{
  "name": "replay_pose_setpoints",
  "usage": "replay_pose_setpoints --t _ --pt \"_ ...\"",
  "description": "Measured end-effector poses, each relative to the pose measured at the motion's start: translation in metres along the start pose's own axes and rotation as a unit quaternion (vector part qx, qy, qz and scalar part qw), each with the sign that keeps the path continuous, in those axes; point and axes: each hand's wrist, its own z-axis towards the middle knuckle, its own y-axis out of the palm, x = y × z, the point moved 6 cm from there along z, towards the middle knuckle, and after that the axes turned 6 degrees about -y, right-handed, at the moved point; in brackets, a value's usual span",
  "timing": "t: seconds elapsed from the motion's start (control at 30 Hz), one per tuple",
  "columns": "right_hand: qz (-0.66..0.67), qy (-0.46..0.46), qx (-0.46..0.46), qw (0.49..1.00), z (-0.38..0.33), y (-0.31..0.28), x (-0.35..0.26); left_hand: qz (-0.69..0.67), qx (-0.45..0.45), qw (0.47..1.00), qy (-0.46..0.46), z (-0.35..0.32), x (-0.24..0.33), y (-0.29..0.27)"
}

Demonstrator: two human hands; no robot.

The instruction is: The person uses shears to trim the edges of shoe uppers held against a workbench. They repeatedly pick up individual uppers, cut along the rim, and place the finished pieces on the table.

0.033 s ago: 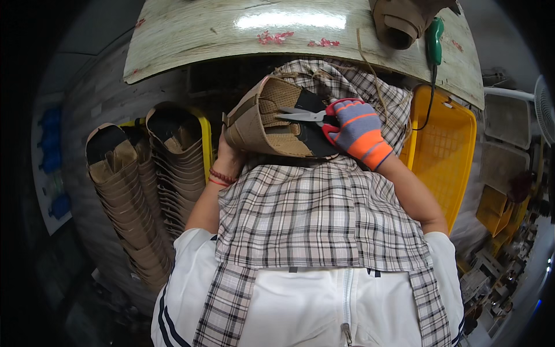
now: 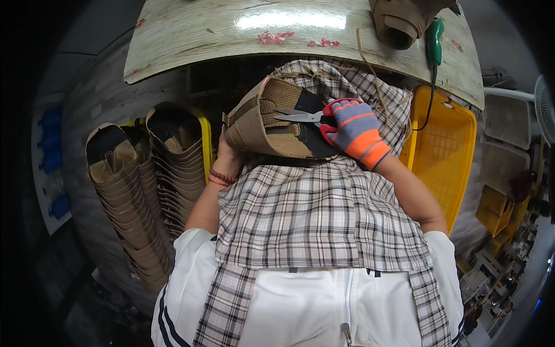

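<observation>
A brown shoe upper (image 2: 250, 126), bent into an open loop with perforated panels and a black lining, is held above my lap. My left hand (image 2: 229, 152), with red bracelets at the wrist, grips its left side from below; most of its fingers are hidden behind the piece. On my right hand (image 2: 357, 132) is a purple-grey and orange glove. That hand is closed around the red handles of a pair of scissors (image 2: 302, 117). The scissors' blades point left, slightly parted, over the inside of the upper.
Nested stacks of similar uppers (image 2: 118, 173) stand at my left by a yellow crate rim (image 2: 206, 139). A yellow basket (image 2: 445, 156) is at my right. On the table (image 2: 191, 43) ahead lie a green-handled corded tool (image 2: 434, 43) and a brown roll-shaped piece (image 2: 399, 26).
The scissors and my gloved right hand have shifted very slightly left. My left hand and the upper look the same.
</observation>
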Motion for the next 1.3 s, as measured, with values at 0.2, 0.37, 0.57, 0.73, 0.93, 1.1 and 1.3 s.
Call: replay_pose_setpoints --t 0.2,0.37,0.57,0.73,0.93,1.1,1.3 --pt "-0.003 0.099 -0.049 0.994 -0.002 0.016 0.025 -0.006 0.009 1.000 -0.011 -0.016 0.006 0.013" --pt "-0.004 0.091 -0.110 0.990 0.003 0.016 0.013 0.028 0.021 0.999 -0.005 -0.005 0.003 0.008" --pt "0.048 0.385 -0.054 0.920 -0.010 0.020 0.089 0.034 0.002 0.999 0.027 0.008 0.004 -0.005" --pt "-0.016 0.038 -0.042 0.998 -0.011 -0.020 0.026 0.019 -0.001 1.000 0.014 0.003 0.009 -0.001" --pt "-0.095 -0.022 -0.055 0.994 -0.008 -0.014 0.020 0.014 -0.011 1.000 0.014 0.013 0.007 -0.005" --pt "-0.118 -0.036 -0.055 0.991 -0.006 -0.014 0.021 0.011 0.001 1.000 0.001 0.014 0.008 -0.005" --pt "-0.064 -0.040 -0.013 0.997 -0.012 -0.013 0.035 0.015 0.005 1.000 -0.002 0.014 0.008 -0.007"
